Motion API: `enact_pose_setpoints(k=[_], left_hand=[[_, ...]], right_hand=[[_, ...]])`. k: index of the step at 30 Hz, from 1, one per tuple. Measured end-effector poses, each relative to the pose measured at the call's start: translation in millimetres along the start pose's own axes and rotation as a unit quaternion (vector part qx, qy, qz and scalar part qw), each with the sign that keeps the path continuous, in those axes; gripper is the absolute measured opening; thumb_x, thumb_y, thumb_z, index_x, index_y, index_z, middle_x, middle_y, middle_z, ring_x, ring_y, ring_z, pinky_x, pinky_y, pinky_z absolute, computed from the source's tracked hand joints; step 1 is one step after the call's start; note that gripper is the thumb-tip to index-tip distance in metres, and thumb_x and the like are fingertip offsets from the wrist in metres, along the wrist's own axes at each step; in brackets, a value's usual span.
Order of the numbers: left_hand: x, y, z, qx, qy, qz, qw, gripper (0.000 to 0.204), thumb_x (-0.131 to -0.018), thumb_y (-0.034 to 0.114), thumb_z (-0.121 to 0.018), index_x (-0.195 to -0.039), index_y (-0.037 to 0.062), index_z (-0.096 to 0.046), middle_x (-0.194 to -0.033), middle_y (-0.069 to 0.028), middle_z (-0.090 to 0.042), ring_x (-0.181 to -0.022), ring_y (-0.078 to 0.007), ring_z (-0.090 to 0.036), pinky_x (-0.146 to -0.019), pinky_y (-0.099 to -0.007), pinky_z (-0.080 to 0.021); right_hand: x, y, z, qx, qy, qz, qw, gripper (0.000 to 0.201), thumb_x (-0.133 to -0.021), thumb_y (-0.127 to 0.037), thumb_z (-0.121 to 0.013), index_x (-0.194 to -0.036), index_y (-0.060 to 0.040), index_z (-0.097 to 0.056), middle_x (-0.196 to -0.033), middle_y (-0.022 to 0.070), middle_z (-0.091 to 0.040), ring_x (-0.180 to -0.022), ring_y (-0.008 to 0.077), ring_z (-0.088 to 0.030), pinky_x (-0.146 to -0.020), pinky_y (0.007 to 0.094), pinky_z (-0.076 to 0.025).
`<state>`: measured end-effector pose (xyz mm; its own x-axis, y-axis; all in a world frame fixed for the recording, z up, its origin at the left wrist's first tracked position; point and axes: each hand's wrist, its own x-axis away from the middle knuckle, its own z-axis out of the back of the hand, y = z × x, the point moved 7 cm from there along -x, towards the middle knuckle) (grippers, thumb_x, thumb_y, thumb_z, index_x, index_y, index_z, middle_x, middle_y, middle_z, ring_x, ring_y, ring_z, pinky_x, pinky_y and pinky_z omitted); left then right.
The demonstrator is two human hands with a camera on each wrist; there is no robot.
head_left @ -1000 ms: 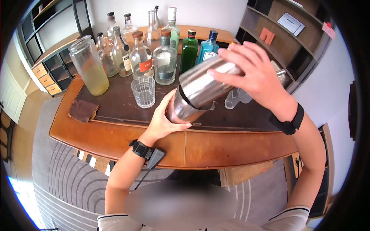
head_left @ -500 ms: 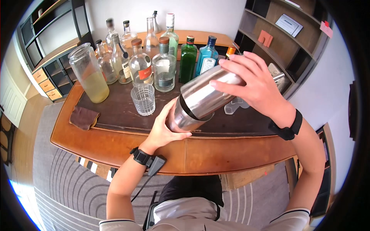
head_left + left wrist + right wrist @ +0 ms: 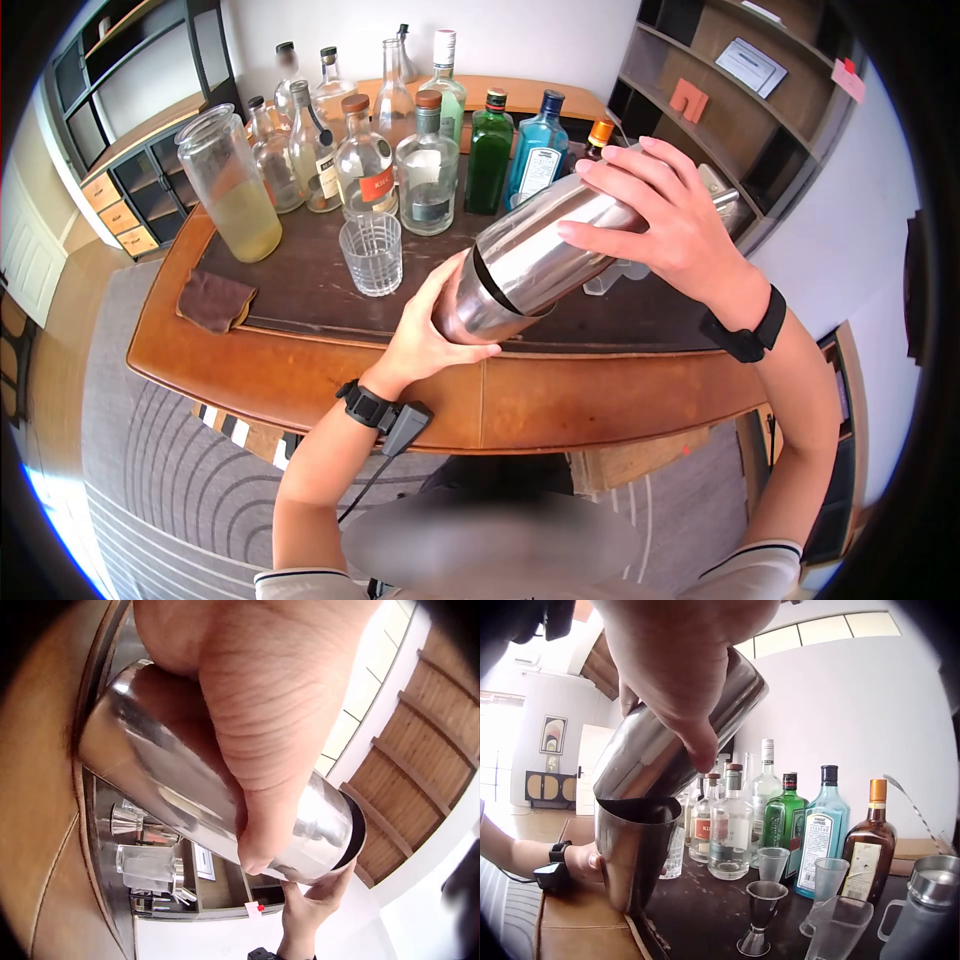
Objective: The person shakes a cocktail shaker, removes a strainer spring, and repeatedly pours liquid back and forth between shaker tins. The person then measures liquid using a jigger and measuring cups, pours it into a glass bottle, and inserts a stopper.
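Note:
Two metal shaker tins meet mouth to mouth at a slant over the bar's front edge. The left hand [image 3: 425, 325] grips the lower tin [image 3: 636, 859] round its side. Above it, the right hand [image 3: 675, 215] holds the larger upper tin [image 3: 555, 240], thumb on the near side and fingers over the far side. In the right wrist view the upper tin's rim sits inside the lower tin's mouth, with a dark gap between the rims. In the left wrist view the left hand [image 3: 262, 712] covers part of a tin. What is inside the tins is hidden.
A cut-glass tumbler [image 3: 372, 255] stands left of the tins, a pitcher of yellowish liquid [image 3: 245, 215] farther left, a folded brown cloth [image 3: 215, 302] before it. Several bottles [image 3: 490, 155] line the back. A jigger [image 3: 761, 915] and clear cups [image 3: 840, 926] stand to the right.
The upper tin and the right hand have shifted slightly right and down. The left hand keeps its grip on the lower tin, and the tins remain tilted together.

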<state>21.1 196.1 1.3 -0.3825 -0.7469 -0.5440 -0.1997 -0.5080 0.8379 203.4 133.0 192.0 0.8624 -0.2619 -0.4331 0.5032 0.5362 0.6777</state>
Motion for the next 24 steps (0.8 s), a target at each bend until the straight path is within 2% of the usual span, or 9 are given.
enact_pose_setpoints(k=[4, 7, 9, 11, 13, 16, 17, 19, 24], left_hand=[[0, 4, 0, -0.011, 0.0, -0.003, 1.0, 0.106, -0.062, 0.01, -0.095, -0.151, 0.0012, -0.038, -0.149, -0.0136, -0.047, -0.139, -0.0245, -0.044, -0.118, -0.0384, -0.033], [1, 6, 1, 0.003, 0.007, -0.005, 1.0, 0.106, -0.061, 0.009, -0.095, -0.151, 0.0012, -0.039, -0.148, -0.0136, -0.047, -0.138, -0.0244, -0.045, -0.117, -0.0386, -0.034], [1, 7, 2, 0.003, 0.008, -0.01, 1.0, 0.106, -0.061, 0.008, -0.095, -0.151, 0.0011, -0.039, -0.148, -0.0139, -0.048, -0.138, -0.0246, -0.045, -0.117, -0.0389, -0.035], [1, 9, 5, -0.04, 0.018, -0.025, 0.999, 0.107, -0.06, 0.007, -0.095, -0.151, 0.0011, -0.039, -0.148, -0.0142, -0.048, -0.139, -0.0249, -0.045, -0.117, -0.0391, -0.035], [1, 10, 6, -0.033, 0.023, -0.026, 0.999, 0.107, -0.06, 0.009, -0.096, -0.151, 0.0003, -0.039, -0.148, -0.0147, -0.048, -0.139, -0.0254, -0.045, -0.117, -0.0394, -0.035], [0, 12, 18, -0.097, 0.037, -0.054, 0.993, 0.109, -0.059, 0.013, -0.097, -0.15, -0.0014, -0.038, -0.148, -0.0156, -0.048, -0.138, -0.0265, -0.046, -0.116, -0.0403, -0.036], [-1, 14, 19, -0.075, 0.048, -0.052, 0.995, 0.108, -0.059, 0.013, -0.097, -0.149, -0.001, -0.039, -0.147, -0.0155, -0.048, -0.138, -0.0265, -0.047, -0.116, -0.0404, -0.036], [-4, 19, 22, -0.108, 0.05, -0.063, 0.991, 0.108, -0.059, 0.013, -0.096, -0.149, 0.0, -0.039, -0.147, -0.0148, -0.049, -0.137, -0.0262, -0.047, -0.115, -0.0408, -0.037], [-19, 57, 21, -0.217, 0.033, -0.102, 0.97, 0.099, -0.053, 0.009, -0.094, -0.142, 0.0046, -0.052, -0.139, -0.0149, -0.056, -0.127, -0.0307, -0.056, -0.108, -0.0421, -0.043]], right_hand=[[20, 7, 1, 0.028, -0.005, 0.0, 1.0, 0.052, -0.078, -0.011, -0.067, -0.122, -0.0379, -0.069, -0.133, 0.0039, -0.06, -0.12, 0.0251, -0.058, -0.106, 0.0454, -0.045], [56, 16, 1, 0.005, -0.004, -0.087, 0.996, 0.06, -0.071, -0.006, -0.073, -0.125, -0.0306, -0.069, -0.138, 0.0061, -0.059, -0.122, 0.0275, -0.057, -0.106, 0.0468, -0.044], [89, 20, 2, -0.059, 0.042, -0.256, 0.964, 0.074, -0.059, 0.0, -0.078, -0.129, -0.0205, -0.067, -0.141, 0.0091, -0.057, -0.121, 0.031, -0.057, -0.107, 0.0472, -0.043], [125, 9, -8, -0.206, 0.087, -0.414, 0.882, 0.083, -0.058, 0.007, -0.08, -0.137, -0.0062, -0.059, -0.142, 0.0133, -0.055, -0.131, 0.0311, -0.052, -0.112, 0.0412, -0.04], [159, -15, -26, -0.387, 0.169, -0.536, 0.731, 0.086, -0.064, 0.006, -0.083, -0.143, -0.0008, -0.05, -0.144, 0.0134, -0.052, -0.134, 0.0257, -0.049, -0.115, 0.0387, -0.038], [175, -61, -37, -0.496, 0.206, -0.567, 0.624, 0.096, -0.068, 0.005, -0.084, -0.15, 0.0026, -0.036, -0.145, 0.013, -0.048, -0.132, 0.0235, -0.051, -0.112, 0.0373, -0.041], [173, -80, -41, -0.584, 0.238, -0.609, 0.481, 0.097, -0.068, 0.002, -0.087, -0.15, 0.0031, -0.035, -0.145, 0.0135, -0.048, -0.131, 0.0237, -0.051, -0.109, 0.0374, -0.044], [179, -105, -52, -0.6, 0.237, -0.615, 0.453, 0.099, -0.067, -0.001, -0.089, -0.15, 0.0037, -0.034, -0.144, 0.0139, -0.049, -0.13, 0.0234, -0.052, -0.107, 0.038, -0.046], [176, -124, -66, -0.616, 0.202, -0.603, 0.464, 0.1, -0.067, -0.001, -0.09, -0.15, 0.0036, -0.034, -0.142, 0.0149, -0.052, -0.131, 0.0225, -0.052, -0.108, 0.0376, -0.044]])
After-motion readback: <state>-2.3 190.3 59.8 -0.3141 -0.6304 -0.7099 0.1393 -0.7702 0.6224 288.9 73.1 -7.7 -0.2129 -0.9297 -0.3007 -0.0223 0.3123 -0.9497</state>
